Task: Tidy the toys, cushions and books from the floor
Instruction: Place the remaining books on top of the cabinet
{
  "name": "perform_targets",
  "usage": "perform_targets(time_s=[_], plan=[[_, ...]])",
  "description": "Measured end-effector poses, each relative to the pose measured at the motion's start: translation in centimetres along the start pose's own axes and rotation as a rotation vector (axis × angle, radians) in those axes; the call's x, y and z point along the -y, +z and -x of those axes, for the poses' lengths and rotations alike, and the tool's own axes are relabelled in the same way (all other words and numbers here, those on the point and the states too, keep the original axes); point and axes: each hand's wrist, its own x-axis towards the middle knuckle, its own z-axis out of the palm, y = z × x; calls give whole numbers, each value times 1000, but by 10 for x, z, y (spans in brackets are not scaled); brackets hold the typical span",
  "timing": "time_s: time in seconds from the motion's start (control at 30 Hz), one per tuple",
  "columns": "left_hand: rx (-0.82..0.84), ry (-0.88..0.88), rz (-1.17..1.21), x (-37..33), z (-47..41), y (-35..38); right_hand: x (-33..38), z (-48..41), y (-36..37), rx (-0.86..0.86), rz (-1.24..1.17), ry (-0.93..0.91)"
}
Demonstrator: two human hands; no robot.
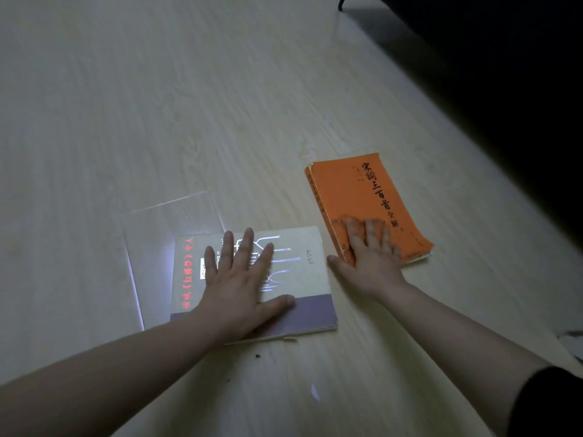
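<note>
Two books lie flat on the pale wooden floor (157, 105). A cream book (303, 266) with a grey-purple band and red lettering is at the centre. My left hand (239, 279) rests flat on its cover with fingers spread. To its right lies an orange book (356, 190) with black characters. On that book's near corner my right hand (369, 257) lies flat, fingers straight, the thumb stretched out onto the floor towards the cream book.
A clear plastic sheet (157, 234) lies partly under the cream book on its left. Dark furniture (520, 74) with a black leg fills the upper right. A few small crumbs (258, 355) dot the floor near me.
</note>
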Motion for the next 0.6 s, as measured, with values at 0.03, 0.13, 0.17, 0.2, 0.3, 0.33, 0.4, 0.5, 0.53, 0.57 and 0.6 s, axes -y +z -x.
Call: perform_targets(time_s=[0.03,0.13,0.17,0.2,0.3,0.33,0.4,0.5,0.53,0.57,0.6], plan=[[0,-5,-7,0,-1,2,-2,1,3,-9,14,-2],[-2,96,-85,5,-1,7,-7,8,9,-22,47,-22],[-11,155,-114,10,-1,7,-10,12,11,-26,54,-25],[-24,225,-143,16,-2,6,-12,16,14,-32,61,-28],[15,510,-251,35,-6,-1,-23,33,24,-49,64,-27],[42,601,-286,40,-8,-3,-26,40,28,-53,55,-27],[78,719,-291,43,-11,-7,-31,55,36,-64,32,-16],[53,729,-180,38,-1,-7,-30,82,48,-96,-21,35],[-1,684,-143,36,6,-6,-27,92,51,-107,-35,56],[-88,601,-83,34,14,-5,-23,100,54,-108,-45,78],[-185,482,3,33,21,-4,-18,107,55,-102,-55,98]])
